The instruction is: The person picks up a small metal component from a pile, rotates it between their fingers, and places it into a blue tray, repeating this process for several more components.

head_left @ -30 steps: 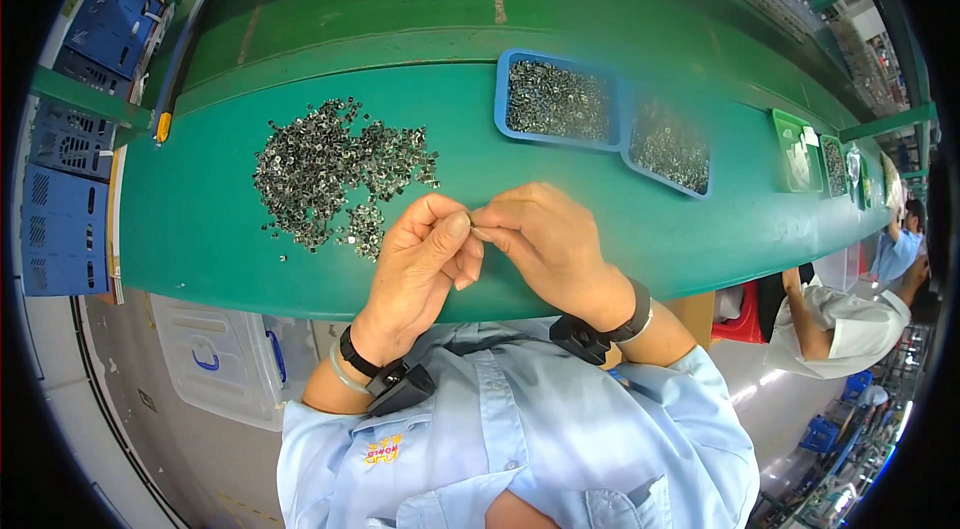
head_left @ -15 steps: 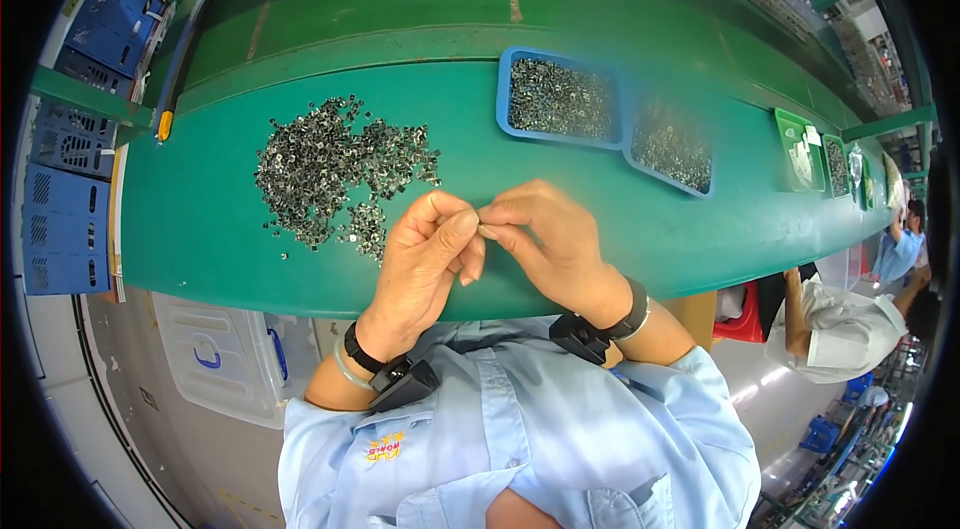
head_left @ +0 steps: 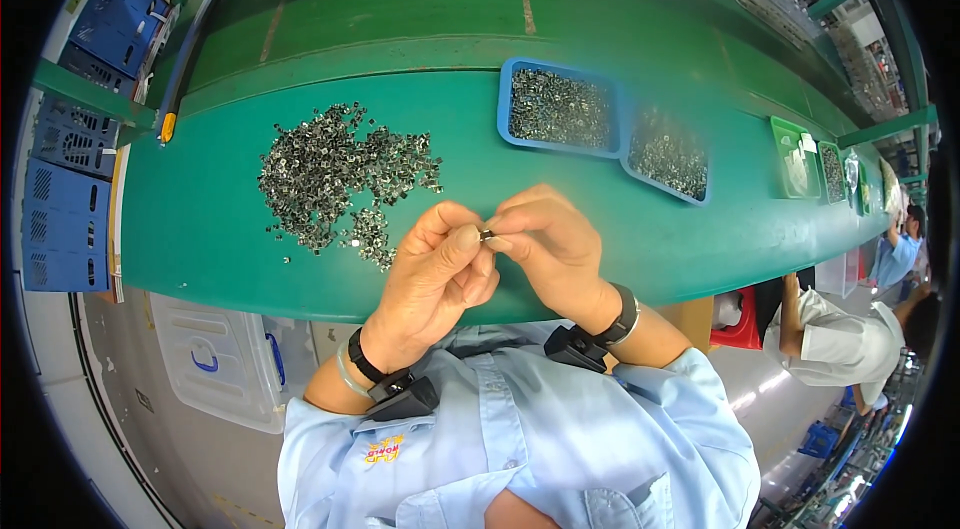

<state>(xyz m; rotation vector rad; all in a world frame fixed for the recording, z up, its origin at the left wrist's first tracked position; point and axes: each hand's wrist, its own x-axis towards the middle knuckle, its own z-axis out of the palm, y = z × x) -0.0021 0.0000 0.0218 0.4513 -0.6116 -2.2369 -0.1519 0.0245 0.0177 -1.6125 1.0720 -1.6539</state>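
My left hand and my right hand meet above the near edge of the green table. Between their fingertips is one small black and silver metal part, pinched from both sides. It looks like the pieces in the loose pile on the table, up and to the left of my left hand. A smaller cluster of these parts lies just beside that hand. Beyond my right hand, a blue tray holds many similar parts. Another blue tray touches it on the right, partly blurred.
Green trays stand at the far right of the table. Blue crates line the left side. A clear lidded box sits below the table's left edge. Other people work at the right, beside a red stool.
The small metal part now shows between my fingertips, where it was hidden before. My right thumb and fingers have shifted slightly, and both hands sit a touch lower.
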